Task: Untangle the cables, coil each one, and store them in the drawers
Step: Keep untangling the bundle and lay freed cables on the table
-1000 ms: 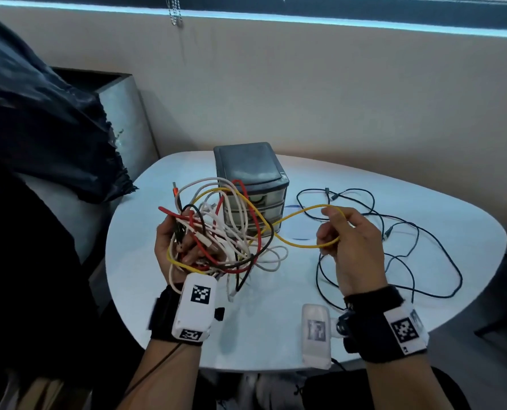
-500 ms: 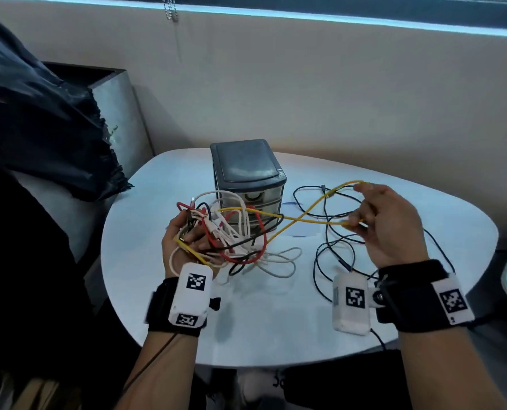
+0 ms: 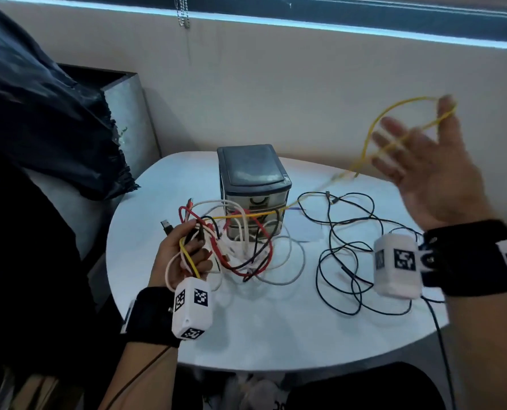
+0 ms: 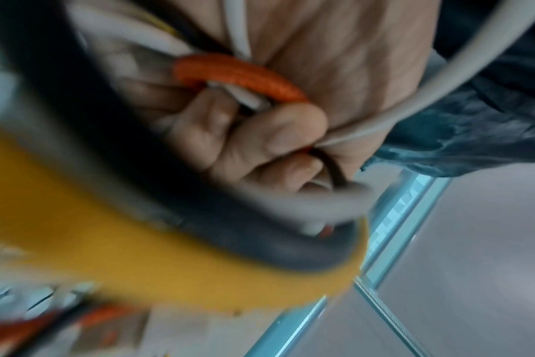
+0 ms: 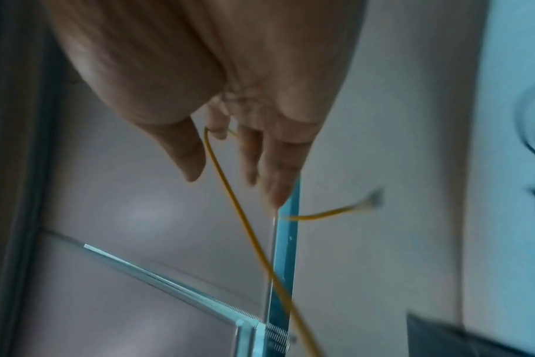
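Head view: right hand (image 3: 430,170) has swung up and out since a moment ago, fingers spread, yellow cable (image 3: 394,113) looped over them – it is pulling clear of the tangle (image 3: 240,241) gripped in the left hand (image 3: 181,258) above the bench (image 3: 276,335); drawers (image 3: 253,187) shut.

Left wrist view: fingers (image 4: 260,135) curled round several cables.

Right wrist view: cable end (image 5: 373,198) dangles free – untangling likely near done.

No legible text or labels anywhere.
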`<state>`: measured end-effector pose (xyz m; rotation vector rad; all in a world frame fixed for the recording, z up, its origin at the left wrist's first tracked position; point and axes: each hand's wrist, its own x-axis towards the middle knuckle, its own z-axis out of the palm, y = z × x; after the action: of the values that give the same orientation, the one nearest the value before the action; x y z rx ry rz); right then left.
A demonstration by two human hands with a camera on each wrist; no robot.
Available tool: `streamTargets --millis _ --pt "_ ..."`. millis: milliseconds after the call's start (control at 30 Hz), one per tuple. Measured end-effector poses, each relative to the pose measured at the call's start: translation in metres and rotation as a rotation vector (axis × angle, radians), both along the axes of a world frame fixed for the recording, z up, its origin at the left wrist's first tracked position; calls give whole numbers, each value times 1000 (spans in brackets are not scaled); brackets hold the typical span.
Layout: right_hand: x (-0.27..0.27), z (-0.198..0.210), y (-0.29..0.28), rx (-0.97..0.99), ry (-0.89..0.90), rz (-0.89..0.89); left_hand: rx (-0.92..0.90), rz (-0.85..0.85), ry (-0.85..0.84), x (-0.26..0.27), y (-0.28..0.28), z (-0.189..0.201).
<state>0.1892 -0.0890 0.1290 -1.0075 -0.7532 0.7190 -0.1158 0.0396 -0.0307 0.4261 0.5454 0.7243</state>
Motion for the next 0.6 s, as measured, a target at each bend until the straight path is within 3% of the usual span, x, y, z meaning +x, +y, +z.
streamTargets --millis 100,167,233,333,467,600 --pt "14 22 6 -13 -107 -140 -33 36 25 -9 -2 -5" --pt "27 28 13 -47 -56 -164 -20 69 53 -12 -5 -4" --pt "37 27 19 -131 12 -142 30 62 69 -11 -7 -3" --pt "37 13 27 -315 -34 -76 110 -1 26 -6 -11 2" --pt "32 -25 34 -467 -254 -126 127 38 111 0 -13 8" --pt "27 -56 39 -675 -613 -94 64 119 62 9 -26 31"
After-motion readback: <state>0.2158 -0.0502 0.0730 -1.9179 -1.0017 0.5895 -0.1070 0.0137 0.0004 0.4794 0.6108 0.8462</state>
